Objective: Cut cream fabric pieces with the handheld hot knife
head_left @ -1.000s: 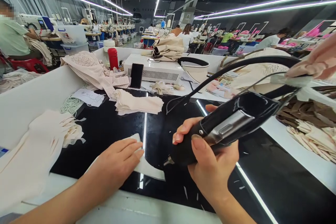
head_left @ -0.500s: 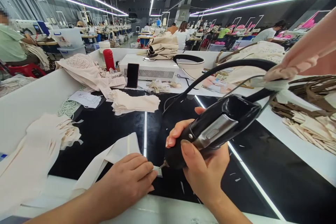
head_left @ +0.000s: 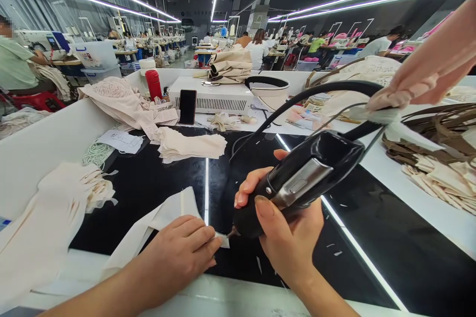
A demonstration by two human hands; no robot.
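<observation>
My right hand [head_left: 292, 237] is wrapped around a black corded cutting tool [head_left: 297, 178] with a metal lever on its side. The tool's narrow metal tip [head_left: 232, 232] points down and left, at the end of a white fabric strip [head_left: 182, 208]. My left hand [head_left: 182, 252], fingers together and bent, presses that strip onto the black tabletop [head_left: 156, 178]. Only a short corner of fabric shows beyond my left fingertips, close to the tip. The rest of the strip trails left and toward me, partly under my left hand and forearm.
Pale cloth [head_left: 420, 69] hangs at upper right, tied around the tool's cable [head_left: 316, 88]. Stacked cream pieces [head_left: 191, 143], a phone [head_left: 187, 106] and a white vented box [head_left: 211, 96] stand farther back. Brown straps [head_left: 439, 129] lie right, cream fabric [head_left: 44, 218] left.
The tool's rear end and the tied cloth have shifted slightly left and down. My left fingers have moved a little over the strip. Both hands keep their hold.
</observation>
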